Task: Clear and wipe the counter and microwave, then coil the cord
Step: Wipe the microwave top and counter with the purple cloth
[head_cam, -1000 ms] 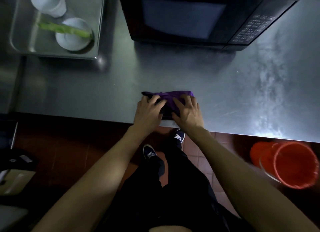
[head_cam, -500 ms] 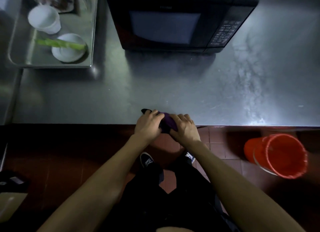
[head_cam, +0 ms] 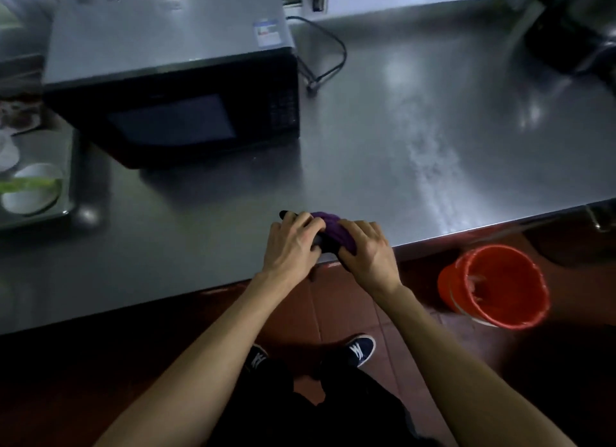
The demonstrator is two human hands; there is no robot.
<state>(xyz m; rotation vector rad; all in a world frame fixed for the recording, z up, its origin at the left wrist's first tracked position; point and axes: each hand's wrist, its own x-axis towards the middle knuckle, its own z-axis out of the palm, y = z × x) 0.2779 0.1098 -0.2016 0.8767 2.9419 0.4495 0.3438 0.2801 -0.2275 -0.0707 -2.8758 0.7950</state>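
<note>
The brushed stainless-steel worktop (head_cam: 416, 120) filled most of the view, streaked pale on its right side. On its left rear stood the black box-shaped microwave (head_cam: 173, 90) with its dark glass door facing the person, and from behind its right side a thin black power cord (head_cam: 328, 51) lay in a loose loop on the steel, uncoiled. A shallow steel tray (head_cam: 68, 180) sat at the left edge, holding a white round bowl (head_cam: 31, 193) with a green stalk across it. On the red tile floor to the right, below the worktop edge, stood an orange plastic bucket (head_cam: 496, 286). At the near edge of the worktop, a bunched purple cloth (head_cam: 330, 225) was gripped from both sides: the left hand (head_cam: 291, 246) curled its fingers over the cloth's left end, and the right hand (head_cam: 365, 250) wrapped its fingers round the right end.
</note>
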